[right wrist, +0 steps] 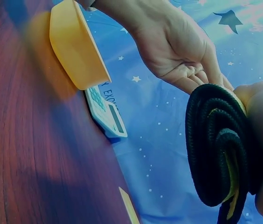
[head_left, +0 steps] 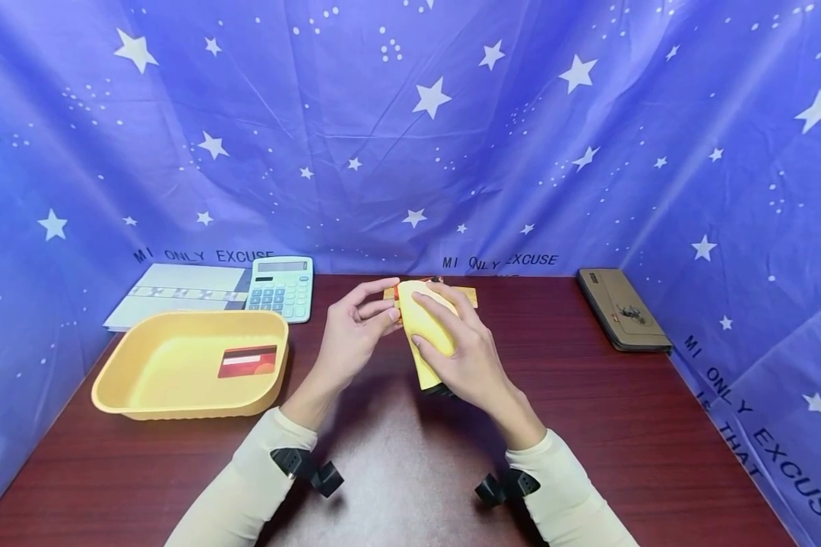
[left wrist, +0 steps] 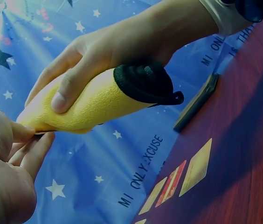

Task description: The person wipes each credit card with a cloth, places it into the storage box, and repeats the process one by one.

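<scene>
In the head view my right hand (head_left: pixel 468 342) grips a rolled yellow cloth-like piece with black edging (head_left: pixel 422 365), its thumb and fingers spread along the roll. The roll is held up over the table. My left hand (head_left: pixel 352 327) pinches its far end between thumb and fingers, plain in the left wrist view, where the yellow surface (left wrist: pixel 89 109) looks finely textured. Toward the right wrist camera, the layered black rim (right wrist: pixel 199 144) shows the piece wound in several turns with a narrow tail hanging. The roll's inside is hidden.
Behind the hands lie flat yellow and red cards (left wrist: pixel 171 184). On the left stands a yellow basin (head_left: pixel 137 406) with a red card (head_left: pixel 248 362) in it. A calculator (head_left: pixel 280 290) and a white box (head_left: pixel 178 287) sit behind it. A brown zipped case (head_left: pixel 626 311) lies far right.
</scene>
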`<state>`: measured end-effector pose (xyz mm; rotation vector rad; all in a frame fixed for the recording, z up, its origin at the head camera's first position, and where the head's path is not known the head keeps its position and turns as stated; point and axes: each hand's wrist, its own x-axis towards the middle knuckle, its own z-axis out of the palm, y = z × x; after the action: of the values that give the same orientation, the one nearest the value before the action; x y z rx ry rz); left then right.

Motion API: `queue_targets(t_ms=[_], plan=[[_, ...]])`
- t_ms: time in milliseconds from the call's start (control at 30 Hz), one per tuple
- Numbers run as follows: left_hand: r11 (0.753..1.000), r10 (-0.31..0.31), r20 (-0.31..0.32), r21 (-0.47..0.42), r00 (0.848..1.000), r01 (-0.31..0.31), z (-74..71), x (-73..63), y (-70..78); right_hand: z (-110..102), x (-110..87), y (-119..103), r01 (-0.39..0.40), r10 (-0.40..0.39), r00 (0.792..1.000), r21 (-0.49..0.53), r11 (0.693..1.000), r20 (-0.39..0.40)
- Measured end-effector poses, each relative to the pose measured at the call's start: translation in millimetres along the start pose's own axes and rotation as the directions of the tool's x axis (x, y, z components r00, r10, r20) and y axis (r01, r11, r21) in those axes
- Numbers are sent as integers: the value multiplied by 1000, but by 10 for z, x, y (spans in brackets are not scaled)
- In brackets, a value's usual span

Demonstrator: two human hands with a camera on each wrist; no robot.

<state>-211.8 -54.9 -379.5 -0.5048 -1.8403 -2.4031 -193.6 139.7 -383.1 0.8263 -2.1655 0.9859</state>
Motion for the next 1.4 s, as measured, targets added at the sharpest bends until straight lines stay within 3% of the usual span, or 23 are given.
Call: queue_targets(t_ms=[200, 733, 933, 1133, 1400], plan=[[1000, 15, -6, 21, 1000, -14, 20, -30, 67, -14, -2, 46, 18, -18, 1000, -32, 999, -2], [998, 9, 29, 67, 1000, -11, -5, -40, 134, -163, 20, 353, -106, 108, 989, 23, 994, -105], [998, 20, -20, 63, 1000, -19, -56, -9, 145, -222, 26, 422, -139, 144, 981, 44, 989, -133], [999, 21, -71, 46, 997, -18, -112, 16, 158, -259, 21, 428, -192, 195, 975, 39, 981, -107], [999, 24, -101, 45, 995, -20, -127, 16, 179, -296, 24, 424, -211, 214, 971, 31, 977, -108]])
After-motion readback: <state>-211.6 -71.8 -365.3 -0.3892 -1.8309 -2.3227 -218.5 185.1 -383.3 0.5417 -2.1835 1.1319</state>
